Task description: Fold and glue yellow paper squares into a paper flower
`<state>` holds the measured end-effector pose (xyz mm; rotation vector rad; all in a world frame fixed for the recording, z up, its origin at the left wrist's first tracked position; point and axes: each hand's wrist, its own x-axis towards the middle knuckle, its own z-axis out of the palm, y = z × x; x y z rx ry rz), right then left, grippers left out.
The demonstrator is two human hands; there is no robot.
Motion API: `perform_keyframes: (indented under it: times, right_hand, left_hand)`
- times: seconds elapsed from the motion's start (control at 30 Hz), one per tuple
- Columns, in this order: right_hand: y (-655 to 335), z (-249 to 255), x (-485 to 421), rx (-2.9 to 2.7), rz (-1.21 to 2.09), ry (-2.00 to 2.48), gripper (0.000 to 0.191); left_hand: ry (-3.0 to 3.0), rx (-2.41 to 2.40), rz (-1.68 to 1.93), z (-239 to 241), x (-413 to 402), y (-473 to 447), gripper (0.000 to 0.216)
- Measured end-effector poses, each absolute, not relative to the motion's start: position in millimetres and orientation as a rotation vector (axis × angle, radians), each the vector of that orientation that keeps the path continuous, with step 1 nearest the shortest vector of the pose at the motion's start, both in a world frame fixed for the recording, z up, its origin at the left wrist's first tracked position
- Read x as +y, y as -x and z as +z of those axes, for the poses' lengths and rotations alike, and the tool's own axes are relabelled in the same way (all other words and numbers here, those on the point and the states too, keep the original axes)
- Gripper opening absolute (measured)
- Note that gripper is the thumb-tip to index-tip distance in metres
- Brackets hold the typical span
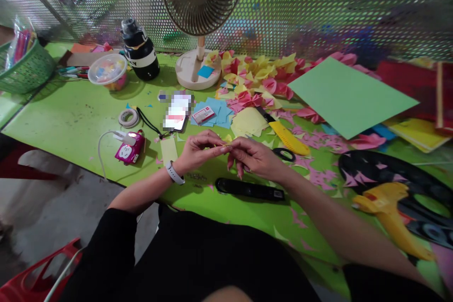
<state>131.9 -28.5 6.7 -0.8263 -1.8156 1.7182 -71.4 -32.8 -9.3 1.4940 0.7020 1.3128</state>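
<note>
My left hand (204, 147) and my right hand (253, 155) meet over the green table, fingertips pinched together. Between them shows a small piece of yellow paper (228, 140), mostly hidden by the fingers. Just below my right hand lies a black stapler (249, 189). Beyond the hands sit a pile of pale yellow paper pieces (249, 123) and some blue paper squares (219, 109) with a small red and white box (203, 115) on top. A yellow utility knife (288, 137) rests to the right of them.
Folded pink and yellow paper flowers (262, 73) are heaped beside a fan (198, 71). A phone (179, 111), tape roll (128, 117), pink power adapter (130, 148) and bottle (141, 52) stand left. A yellow glue gun (389, 207) and green paper sheet (350, 96) lie right.
</note>
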Motion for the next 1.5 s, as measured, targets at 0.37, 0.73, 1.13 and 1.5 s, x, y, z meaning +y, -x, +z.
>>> perform_keyframes:
  times: [0.37, 0.73, 1.13, 1.5]
  right_hand:
    - [-165.1, 15.4, 3.5, -2.181, 0.835, 1.167, 0.024]
    - [-177.9, -16.5, 23.9, -2.377, 0.285, 1.757, 0.021]
    - [-144.9, 24.9, -23.4, -2.388, 0.252, 1.077, 0.023]
    - [-136.8, 18.6, -28.8, -2.523, 0.106, 1.082, 0.026]
  left_hand:
    - [-1.306, 0.863, 1.569, -5.3, -22.9, 80.2, 0.014]
    - [-1.391, 0.953, 1.364, -5.1, -20.3, 79.1, 0.011]
    - [-1.798, 1.020, 1.277, -10.3, -23.4, 75.9, 0.014]
    - [-2.080, 0.964, 1.225, -14.3, -26.7, 74.2, 0.015]
